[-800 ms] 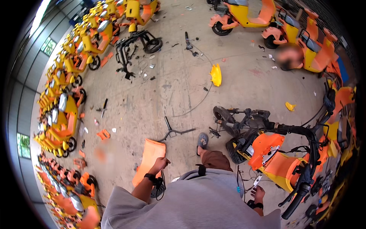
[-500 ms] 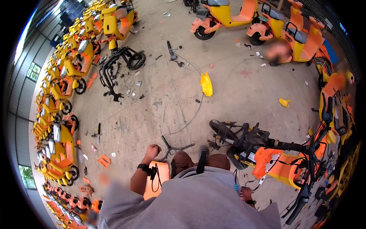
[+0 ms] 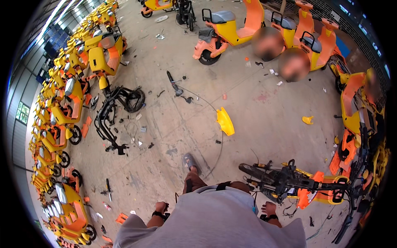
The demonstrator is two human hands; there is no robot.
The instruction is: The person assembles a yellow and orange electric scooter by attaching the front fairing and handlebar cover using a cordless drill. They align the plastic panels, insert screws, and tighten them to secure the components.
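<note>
My left hand (image 3: 161,206) hangs beside my body, its fingers curled in with nothing visible in them; a dark strap circles the wrist. At my other side, my right hand (image 3: 269,208) hangs with its fingers loosely apart and holds nothing I can see. Nearest to it is a partly stripped scooter (image 3: 289,182), with black frame, wheel and loose cables bared and some orange and yellow panels on it. Neither hand touches it. My foot in a grey shoe (image 3: 190,160) is stretched forward on the concrete floor.
Ahead lies a curved yellow panel (image 3: 225,121) beside a long cable. A bare black scooter frame (image 3: 108,118) with a wheel lies left of it. Rows of yellow and orange scooters (image 3: 68,103) line the left; more scooters (image 3: 231,31) stand far right. A small yellow piece (image 3: 307,120) lies right.
I have stepped forward and the view has shifted. My left hand has swung back toward my body, and my right hand now shows more fully. The three-armed black part and orange panel are out of sight.
</note>
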